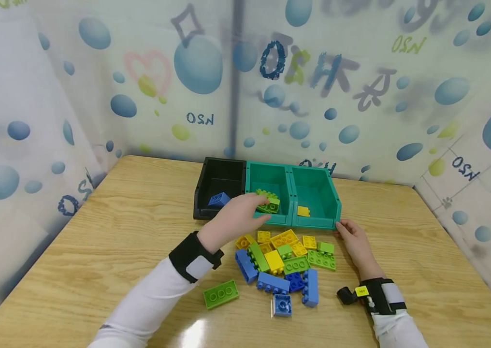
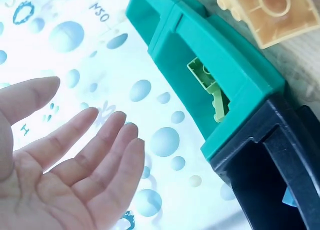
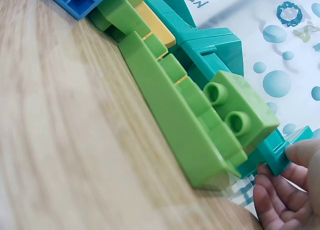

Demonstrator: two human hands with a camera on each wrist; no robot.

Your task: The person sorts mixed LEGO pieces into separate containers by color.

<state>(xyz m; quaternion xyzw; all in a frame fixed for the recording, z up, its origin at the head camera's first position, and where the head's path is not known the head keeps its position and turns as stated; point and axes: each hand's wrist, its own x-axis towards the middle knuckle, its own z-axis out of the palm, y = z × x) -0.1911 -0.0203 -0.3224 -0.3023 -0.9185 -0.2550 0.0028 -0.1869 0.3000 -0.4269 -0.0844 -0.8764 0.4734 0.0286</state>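
Note:
My left hand (image 1: 238, 212) reaches over the front of the middle teal bin (image 1: 279, 220), its fingers extended and nothing in them. Beneath its fingertips, green toy bricks (image 1: 271, 205) lie inside that bin. In the left wrist view, the palm and loosely spread fingers (image 2: 107, 177) are bare. My right hand (image 1: 355, 241) pinches the front right corner of the right teal bin (image 1: 317, 223), thumb on top and fingers below in the right wrist view. A yellow brick (image 1: 303, 211) lies in this bin. The black bin (image 1: 197, 193) at the left has a blue brick (image 1: 219, 199) in it.
In front of the bins, yellow bricks (image 1: 284, 239), green bricks (image 1: 321, 259) and blue bricks (image 1: 273, 283) lie in a loose cluster on the wooden table (image 1: 141, 227). One long green brick (image 1: 221, 294) sits apart to the left. A printed curtain (image 1: 237, 130) hangs behind.

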